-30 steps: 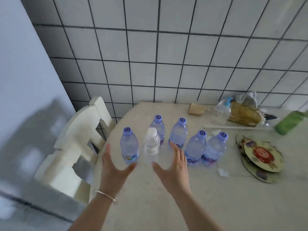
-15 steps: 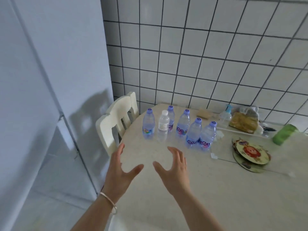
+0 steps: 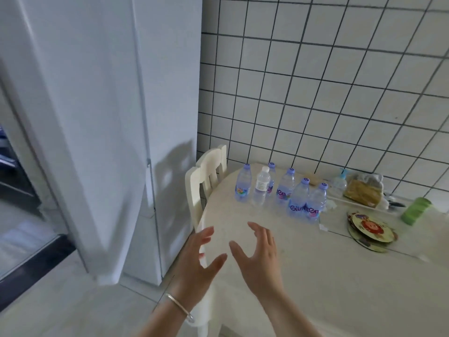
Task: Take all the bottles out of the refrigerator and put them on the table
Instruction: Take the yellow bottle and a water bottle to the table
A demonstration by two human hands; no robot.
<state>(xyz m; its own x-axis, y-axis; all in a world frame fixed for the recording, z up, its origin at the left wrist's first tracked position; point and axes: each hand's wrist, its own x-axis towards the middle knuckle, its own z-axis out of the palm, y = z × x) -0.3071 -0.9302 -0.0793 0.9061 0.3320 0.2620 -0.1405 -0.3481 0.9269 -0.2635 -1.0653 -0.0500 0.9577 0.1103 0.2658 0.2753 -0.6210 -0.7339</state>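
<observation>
- Nearest the lens: left hand (image 3: 198,261) and right hand (image 3: 258,257), both empty, fingers spread and relaxed, palms facing each other, raised at the near edge of the table (image 3: 315,288). Nothing grasped by either.
- A thin bangle (image 3: 181,306) on the left wrist.
- Left of the hands: white fridge (image 3: 97,117), door swung out toward the lens, interior barely visible at the far left edge; bottles left inside, if any, impossible to tell.
- Likely step in hand: back to the fridge for more bottles. Best done by reaching in with both free hands, gripping each bottle round the middle, keeping it upright, and setting it down beside the row with a gap so nothing topples.
- Mid-distance: pale chair (image 3: 206,171) tucked in between fridge and table.
- Farther along the table: six bottles (image 3: 281,188) in a loose cluster, well apart from the hands. All upright, long axis vertical, caps up; five with purple caps, one with a white cap (image 3: 265,169).
- Right of the cluster: round coasters (image 3: 371,231) and a green cup (image 3: 416,210).
- Backdrop: white tiled wall (image 3: 340,81).
</observation>
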